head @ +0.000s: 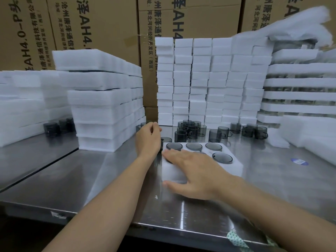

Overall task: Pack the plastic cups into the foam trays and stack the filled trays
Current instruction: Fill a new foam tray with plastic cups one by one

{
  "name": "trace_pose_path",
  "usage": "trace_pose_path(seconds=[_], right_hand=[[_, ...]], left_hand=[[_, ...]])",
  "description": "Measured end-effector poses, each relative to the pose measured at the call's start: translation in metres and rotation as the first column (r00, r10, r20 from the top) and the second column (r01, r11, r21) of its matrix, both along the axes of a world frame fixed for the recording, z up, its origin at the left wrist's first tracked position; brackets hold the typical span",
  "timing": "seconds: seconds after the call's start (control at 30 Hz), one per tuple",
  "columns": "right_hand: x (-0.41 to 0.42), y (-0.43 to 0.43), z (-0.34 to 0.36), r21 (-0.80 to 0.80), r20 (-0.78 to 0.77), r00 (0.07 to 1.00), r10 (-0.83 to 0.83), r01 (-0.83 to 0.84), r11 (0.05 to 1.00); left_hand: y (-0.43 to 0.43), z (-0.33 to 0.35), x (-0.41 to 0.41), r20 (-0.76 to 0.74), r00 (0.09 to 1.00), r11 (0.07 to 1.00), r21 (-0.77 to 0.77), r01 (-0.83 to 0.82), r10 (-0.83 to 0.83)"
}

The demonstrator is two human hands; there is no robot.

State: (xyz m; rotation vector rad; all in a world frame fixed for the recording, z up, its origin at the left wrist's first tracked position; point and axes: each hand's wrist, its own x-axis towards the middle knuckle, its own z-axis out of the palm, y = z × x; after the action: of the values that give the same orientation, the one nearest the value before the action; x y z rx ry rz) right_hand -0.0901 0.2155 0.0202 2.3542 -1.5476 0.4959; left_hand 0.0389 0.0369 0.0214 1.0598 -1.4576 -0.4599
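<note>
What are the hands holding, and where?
Right hand lies flat on the foam tray's near left corner. Left hand is curled; whether it holds anything is hidden.

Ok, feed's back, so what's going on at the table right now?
A person is packing smoky plastic cups into a white foam tray on the steel table. The right hand lies flat on the tray's near left part, thumb at its front edge; four seated cups show beside it. The left hand sits curled at the tray's far left corner; whether it holds anything is unclear. Loose cups stand behind the tray, and filled trays are stacked at the right.
</note>
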Motion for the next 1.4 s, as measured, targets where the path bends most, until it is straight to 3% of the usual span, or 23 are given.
trace_pose_path(seconds=[0.07, 0.17, 0.23, 0.3, 0.37, 0.43, 0.47, 0.53, 0.6, 0.7, 0.87, 0.97, 1.03, 1.1, 1.2, 1.3, 1.4], right_hand=[[-0.002, 0.0, 0.001, -0.005, -0.008, 1.0, 0.004, -0.004, 1.0], [-0.013, -0.003, 0.01, -0.006, 0.098, 0.995, 0.009, -0.008, 1.0], [-0.032, -0.006, 0.02, -0.068, 0.223, 0.974, -0.036, 0.052, 0.996], [-0.056, -0.009, 0.029, -0.091, 0.457, 0.887, -0.065, 0.12, 0.989], [-0.081, -0.013, 0.032, -0.087, 0.695, 0.717, -0.059, 0.165, 0.983], [-0.101, -0.015, 0.031, -0.055, 0.777, 0.62, -0.109, 0.239, 0.969], [-0.108, -0.016, 0.03, -0.005, 0.779, 0.604, -0.167, 0.273, 0.962], [-0.117, -0.02, 0.024, 0.157, 0.713, 0.628, -0.311, 0.289, 0.944], [-0.118, -0.026, 0.018, 0.329, 0.605, 0.694, -0.39, 0.228, 0.916], [-0.117, -0.032, 0.016, 0.435, 0.532, 0.744, -0.404, 0.168, 0.884], [-0.115, -0.029, 0.025, 0.263, 0.436, 0.826, -0.359, 0.264, 0.928], [-0.099, -0.033, 0.026, 0.295, 0.345, 0.887, -0.308, 0.209, 0.932], [-0.091, -0.035, 0.022, 0.337, 0.225, 0.933, -0.281, 0.196, 0.921], [-0.089, -0.033, 0.021, 0.321, 0.284, 0.919, -0.273, 0.178, 0.93], [-0.103, -0.028, 0.024, 0.238, 0.547, 0.768, -0.333, 0.239, 0.942], [-0.129, -0.026, 0.02, 0.241, 0.556, 0.664, -0.5, 0.447, 0.861], [-0.142, -0.027, 0.011, 0.357, 0.647, 0.532, -0.545, 0.42, 0.834]], left_hand=[[0.004, 0.003, -0.003, -0.078, 0.996, 0.998, 0.024, 0.05, -0.048], [0.014, 0.016, -0.008, -0.385, 0.892, 0.952, 0.09, 0.292, -0.237], [0.022, 0.024, -0.007, -0.484, 0.78, 0.844, 0.141, 0.517, -0.397], [0.027, 0.027, -0.007, -0.476, 0.7, 0.718, 0.183, 0.672, -0.533], [0.032, 0.027, -0.011, -0.364, 0.697, 0.672, 0.217, 0.708, -0.618], [0.037, 0.025, -0.015, -0.118, 0.741, 0.698, 0.265, 0.665, -0.661], [0.038, 0.023, -0.017, 0.068, 0.743, 0.724, 0.296, 0.622, -0.666], [0.034, 0.018, -0.017, 0.428, 0.633, 0.764, 0.353, 0.54, -0.645], [0.03, 0.019, -0.018, 0.612, 0.5, 0.784, 0.388, 0.484, -0.612], [0.027, 0.022, -0.024, 0.766, 0.357, 0.83, 0.398, 0.39, -0.534], [0.032, 0.033, -0.037, 0.847, 0.229, 0.869, 0.424, 0.256, -0.48], [0.043, 0.029, -0.051, 0.902, 0.18, 0.906, 0.347, 0.243, -0.393], [0.049, 0.023, -0.056, 0.916, 0.182, 0.92, 0.312, 0.238, -0.358], [0.056, 0.025, -0.055, 0.9, 0.222, 0.916, 0.323, 0.238, -0.375], [0.068, 0.033, -0.037, 0.841, 0.367, 0.917, 0.349, 0.195, -0.398], [0.082, 0.019, -0.005, 0.776, 0.553, 0.948, 0.306, 0.09, -0.303], [0.093, 0.0, 0.029, 0.599, 0.717, 0.907, 0.405, 0.112, -0.356]])
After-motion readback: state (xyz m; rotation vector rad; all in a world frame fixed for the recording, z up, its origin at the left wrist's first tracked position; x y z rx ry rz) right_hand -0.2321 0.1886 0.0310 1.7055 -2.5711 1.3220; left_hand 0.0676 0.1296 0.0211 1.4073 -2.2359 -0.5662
